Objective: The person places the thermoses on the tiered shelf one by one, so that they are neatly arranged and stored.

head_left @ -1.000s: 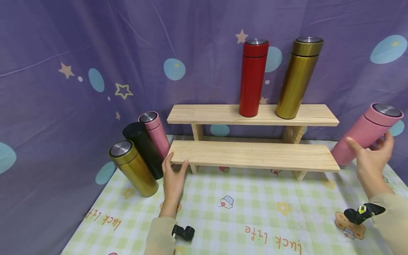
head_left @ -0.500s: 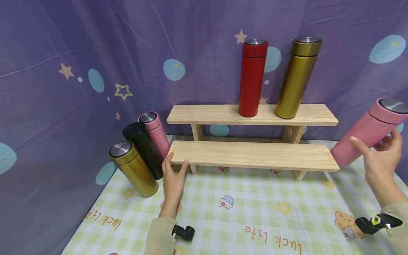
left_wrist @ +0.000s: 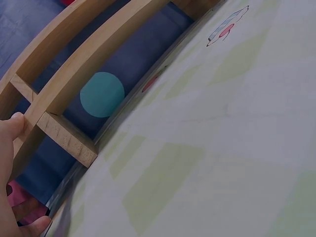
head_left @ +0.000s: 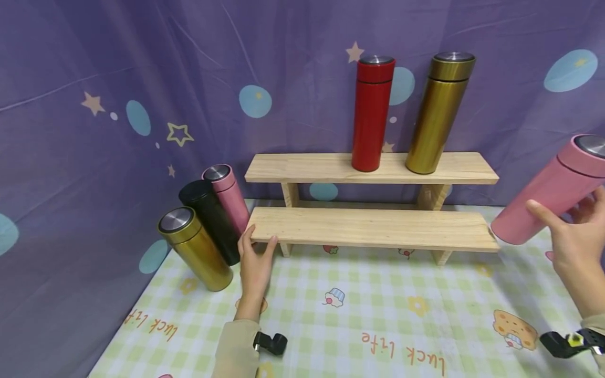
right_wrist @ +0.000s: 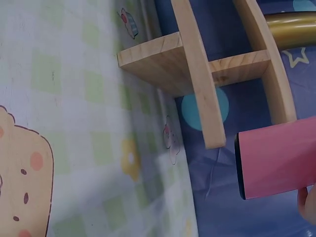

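My right hand grips a pink thermos by its side, off the table to the right of the two-tier wooden shelf. It leans right, its steel-topped lid partly out of the head view; the right wrist view shows the thermos's base beyond the shelf's end. My left hand holds the lower board's left front corner, thumb against its edge. A red thermos and a gold thermos stand on the upper board.
Left of the shelf, a shorter gold thermos, a black thermos and another pink thermos stand close together. A checked cloth covers the table. Behind hangs a purple curtain.
My right hand has carried the pink thermos to the right and slightly up, away from the shelf's end. My left hand stays at the shelf's corner.
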`<state>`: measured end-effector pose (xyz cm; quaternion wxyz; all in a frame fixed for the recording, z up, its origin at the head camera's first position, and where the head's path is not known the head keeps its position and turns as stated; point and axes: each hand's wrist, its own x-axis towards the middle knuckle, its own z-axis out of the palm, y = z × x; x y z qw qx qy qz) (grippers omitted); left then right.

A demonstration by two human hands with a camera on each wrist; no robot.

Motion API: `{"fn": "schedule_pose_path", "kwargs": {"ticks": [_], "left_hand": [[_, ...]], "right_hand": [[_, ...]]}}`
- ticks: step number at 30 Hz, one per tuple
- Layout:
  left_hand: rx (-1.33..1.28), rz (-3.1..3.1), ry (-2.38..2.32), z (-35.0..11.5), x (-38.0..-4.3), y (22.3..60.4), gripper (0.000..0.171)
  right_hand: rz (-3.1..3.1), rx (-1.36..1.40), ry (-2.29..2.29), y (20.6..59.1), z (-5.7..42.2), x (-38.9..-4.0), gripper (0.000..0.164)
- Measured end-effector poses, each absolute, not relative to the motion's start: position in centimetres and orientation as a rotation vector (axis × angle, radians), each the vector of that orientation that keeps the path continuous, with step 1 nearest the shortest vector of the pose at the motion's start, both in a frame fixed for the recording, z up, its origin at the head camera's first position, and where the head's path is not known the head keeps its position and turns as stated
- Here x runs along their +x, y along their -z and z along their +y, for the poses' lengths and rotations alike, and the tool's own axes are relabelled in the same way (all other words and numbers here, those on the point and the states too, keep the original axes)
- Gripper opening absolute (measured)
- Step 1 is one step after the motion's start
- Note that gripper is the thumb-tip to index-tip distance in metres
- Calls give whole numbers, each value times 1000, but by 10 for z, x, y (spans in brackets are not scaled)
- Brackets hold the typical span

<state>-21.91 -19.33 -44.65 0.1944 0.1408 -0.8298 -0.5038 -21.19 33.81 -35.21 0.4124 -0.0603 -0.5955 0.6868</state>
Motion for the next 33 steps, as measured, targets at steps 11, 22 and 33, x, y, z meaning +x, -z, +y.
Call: {"fn": "schedule_pose_path", "kwargs": {"ticks": [11, 22, 33], "left_hand": [[405, -2344, 1409, -193, -218, 446, 73], [385, -2338, 1417, -193, -217, 446, 73], [381, -2321, 1424, -193, -218, 444, 73]], "right_hand": [[-1422, -11, -1872, 345, 322, -198, 80], [-1475, 117, -1938, 340, 299, -191, 80], [-1429, 172, -2035, 341, 271, -196, 79]]}}
